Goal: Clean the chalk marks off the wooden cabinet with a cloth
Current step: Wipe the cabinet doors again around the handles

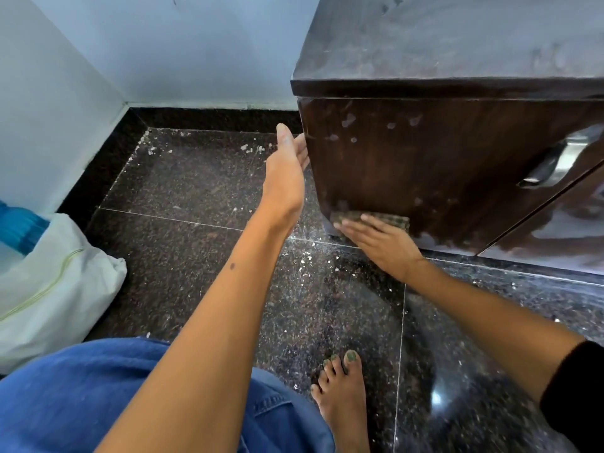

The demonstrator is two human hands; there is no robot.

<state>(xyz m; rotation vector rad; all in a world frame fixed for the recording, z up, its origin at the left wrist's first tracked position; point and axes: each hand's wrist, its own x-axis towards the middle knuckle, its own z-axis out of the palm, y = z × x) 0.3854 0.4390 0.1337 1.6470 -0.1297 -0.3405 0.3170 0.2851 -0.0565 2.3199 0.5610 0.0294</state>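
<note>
A dark wooden cabinet [425, 165] stands at the right, its front door smudged with pale chalk marks [348, 120] near the top left and lower edge. My right hand [380, 238] lies flat on a folded checked cloth [371, 220], pressing it against the door's lower left corner. My left hand [287, 171] is stretched out with fingers straight, its fingertips touching the cabinet's left edge. It holds nothing.
Dark speckled granite floor [202, 178] with white chalk crumbs lies below. A white bag [55, 282] sits at the left by the pale blue wall. A metal handle [552, 165] is on the cabinet's right. My bare foot [340, 390] and denim-covered knee are near the bottom.
</note>
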